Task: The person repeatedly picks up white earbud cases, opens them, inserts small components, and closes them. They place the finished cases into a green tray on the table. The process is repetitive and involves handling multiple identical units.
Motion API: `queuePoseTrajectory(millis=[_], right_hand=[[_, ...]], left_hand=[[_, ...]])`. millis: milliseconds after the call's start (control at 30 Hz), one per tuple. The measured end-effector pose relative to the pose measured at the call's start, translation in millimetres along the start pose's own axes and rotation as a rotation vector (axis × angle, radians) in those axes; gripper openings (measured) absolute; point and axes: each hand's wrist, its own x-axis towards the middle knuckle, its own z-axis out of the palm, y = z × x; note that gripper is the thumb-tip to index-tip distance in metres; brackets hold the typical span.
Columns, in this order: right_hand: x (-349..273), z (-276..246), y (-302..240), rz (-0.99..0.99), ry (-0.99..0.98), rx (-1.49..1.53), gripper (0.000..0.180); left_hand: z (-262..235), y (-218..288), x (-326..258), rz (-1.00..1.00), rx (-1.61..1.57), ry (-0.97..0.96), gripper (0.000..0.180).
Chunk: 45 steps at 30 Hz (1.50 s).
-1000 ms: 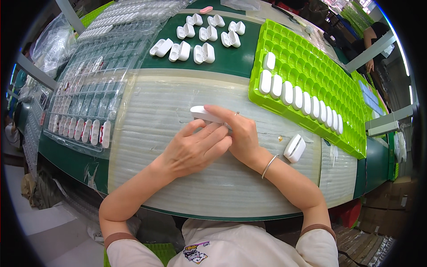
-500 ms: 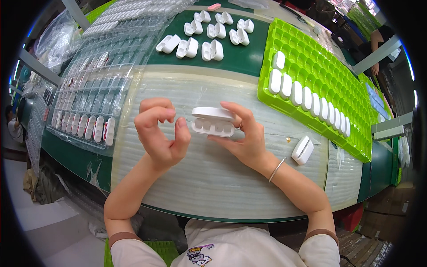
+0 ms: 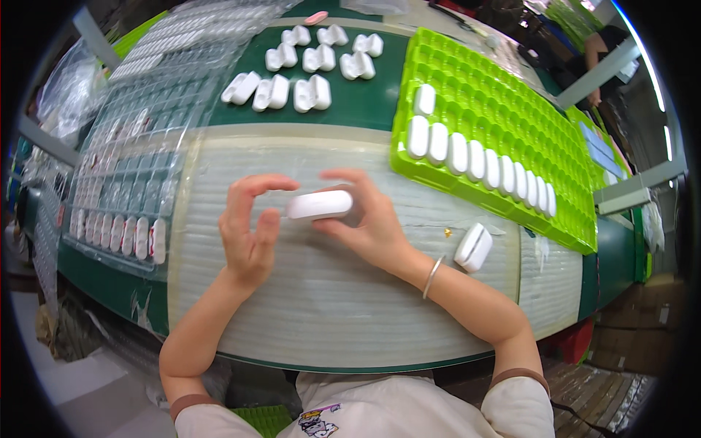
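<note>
Over the middle of the mat, my right hand (image 3: 371,223) grips a white earbud charging case (image 3: 320,205) between thumb and fingers. Only a smooth, rounded white face of it shows, with no open compartment visible. My left hand (image 3: 250,230) is close to the case's left end, thumb and fingers apart and curved, holding nothing. Another white case (image 3: 474,247) lies tilted on the mat to the right, a dark gap along its lid. Several open white cases (image 3: 312,93) stand in rows on the green surface beyond.
A bright green tray (image 3: 504,117) at the right holds several white cases in its near cells. Clear plastic trays (image 3: 139,171) with small white and red parts lie at the left. A pink object (image 3: 315,17) sits at the back. A person's arm (image 3: 595,66) shows far right.
The case in my right hand showed its open lid and inner hollows; now only a smooth outer face shows. My left hand's fingers have straightened somewhat. The whole view has shifted.
</note>
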Motion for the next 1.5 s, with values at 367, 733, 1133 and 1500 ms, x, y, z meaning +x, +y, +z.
queuePoseTrajectory(millis=[367, 733, 1133, 1500], right_hand=[[66.3, -141.7, -67.4, 0.030, -0.209, -0.725, 0.030], [113.1, -214.9, -1.8, 0.183, -0.167, -0.878, 0.034], [119.0, -201.0, -1.7, 0.143, -0.298, -1.006, 0.038], [147.8, -196.1, -22.9, 0.098, -0.583, -1.287, 0.030]], left_hand=[[19.8, -16.5, 0.1, -0.419, -0.159, -0.006, 0.017], [21.8, -20.6, 2.0, -0.424, -0.145, -0.065, 0.016], [22.0, -19.4, 2.3, -0.408, -0.056, -0.092, 0.013], [20.3, -16.9, 5.0, -0.382, -0.032, -0.108, 0.014]])
